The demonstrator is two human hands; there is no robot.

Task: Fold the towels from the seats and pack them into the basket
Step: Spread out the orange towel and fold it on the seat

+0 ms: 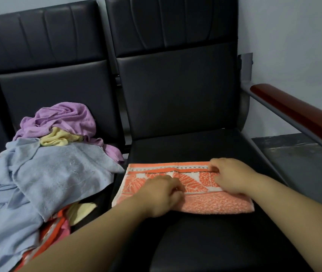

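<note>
An orange and white patterned towel lies folded flat on the right black seat. My left hand rests on the towel's middle with its fingers curled onto the cloth. My right hand lies on the towel's far right part, fingers bent at its top edge. On the left seat sits a heap of unfolded towels: a light blue one in front, a purple one behind, a yellow one between them. No basket is in view.
More orange and yellow cloth pokes out under the blue towel. A red-brown wooden armrest on a grey metal frame bounds the right seat. Beyond it is grey floor and a pale wall.
</note>
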